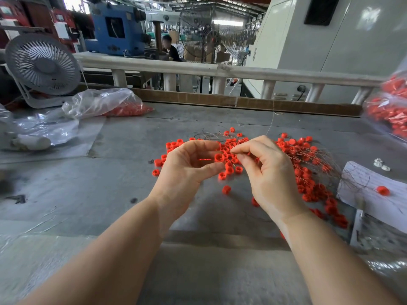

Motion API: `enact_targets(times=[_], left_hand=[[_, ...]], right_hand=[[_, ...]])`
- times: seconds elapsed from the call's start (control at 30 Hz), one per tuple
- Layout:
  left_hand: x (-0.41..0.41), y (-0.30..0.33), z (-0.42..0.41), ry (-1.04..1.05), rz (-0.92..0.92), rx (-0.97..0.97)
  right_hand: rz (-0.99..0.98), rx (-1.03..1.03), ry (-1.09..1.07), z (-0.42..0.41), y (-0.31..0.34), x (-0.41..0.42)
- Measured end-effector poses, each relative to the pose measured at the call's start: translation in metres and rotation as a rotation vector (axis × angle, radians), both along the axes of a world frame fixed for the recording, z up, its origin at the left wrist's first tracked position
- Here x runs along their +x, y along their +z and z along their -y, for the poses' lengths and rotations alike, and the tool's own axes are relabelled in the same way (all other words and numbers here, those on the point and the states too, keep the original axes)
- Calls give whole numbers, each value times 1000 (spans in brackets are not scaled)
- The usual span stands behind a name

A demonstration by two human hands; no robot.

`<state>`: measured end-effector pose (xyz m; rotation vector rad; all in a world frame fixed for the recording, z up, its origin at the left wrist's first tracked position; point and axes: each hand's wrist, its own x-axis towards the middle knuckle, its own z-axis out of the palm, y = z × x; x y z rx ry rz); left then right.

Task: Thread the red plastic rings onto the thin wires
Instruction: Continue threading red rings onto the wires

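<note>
The left hand (189, 166) is curled, and its thumb and fingers pinch a small red ring (205, 159) seen from the side. The right hand (266, 170) is curled too. Its thumb and first finger pinch the end of a thin wire (271, 122), which rises up and away behind the hand. The two hands are close together, with the wire tip just beside the ring.

The step now looks like poking the wire tip through the ring's hole. To do it well, I think the left hand should keep the ring still and turn the hole to face the wire. The right hand should hold the wire near its tip, so it does not bend or wobble, and push it in slowly.

Under the hands, many loose red rings (229, 170) lie in a heap on the grey desk (110, 194). More thin wires (312, 157) lie across the rings to the right, and some seem to carry rings already. A clear bag of red rings (123, 106) rests at the far left, near a white fan (43, 64). A sheet of white paper (363, 183) lies at the right.
</note>
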<state>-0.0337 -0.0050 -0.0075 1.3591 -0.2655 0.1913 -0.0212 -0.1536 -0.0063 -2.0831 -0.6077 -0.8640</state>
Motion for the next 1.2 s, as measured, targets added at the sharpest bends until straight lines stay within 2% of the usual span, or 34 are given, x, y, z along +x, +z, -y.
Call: enact_targets(times=[0.43, 0.67, 1.2], left_hand=[[-1, 0, 2, 54, 54, 57], [-2, -1, 1, 102, 31, 116], [3, -3, 0, -102, -69, -223]], right_hand=[[-22, 15, 4, 1, 0, -1], [-74, 66, 84, -2, -1, -2], [-44, 102, 105, -2, 1, -1]])
